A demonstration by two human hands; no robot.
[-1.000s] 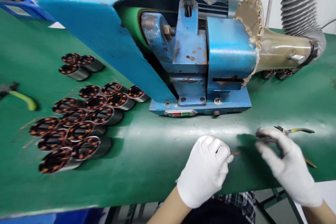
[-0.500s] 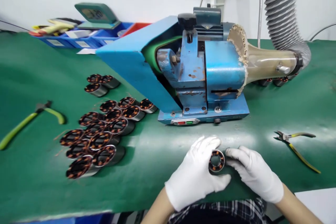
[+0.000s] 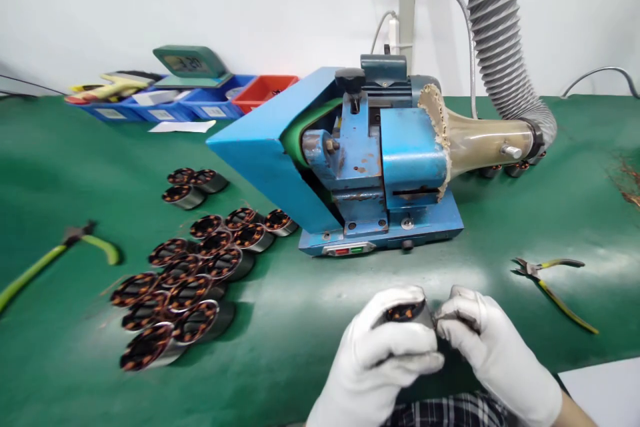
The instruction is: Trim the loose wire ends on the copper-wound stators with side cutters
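Note:
My gloved left hand (image 3: 375, 360) is wrapped around a motor stator (image 3: 423, 315), a short metal cylinder with copper windings showing at its upper end. The stator is tilted, and the fingers hide much of it. Against its right side, my gloved right hand (image 3: 493, 347) is closed in a pinch; what lies between the fingertips is too small to make out. Several more stators (image 3: 195, 327) stand grouped to the left on the green mat.
A blue belt sander (image 3: 370, 173) with a grey hose (image 3: 493, 27) stands ahead. Green-handled cutters (image 3: 37, 270) lie far left, other cutters (image 3: 555, 290) right. Blue bins (image 3: 165, 110) and a red bin (image 3: 265, 93) line the back. Loose wire (image 3: 630, 183) lies at far right.
My left hand has tipped the stator over, and its fingers now wrap across its front. My right fingers have closed in a pinch at its side. The view has shifted slightly.

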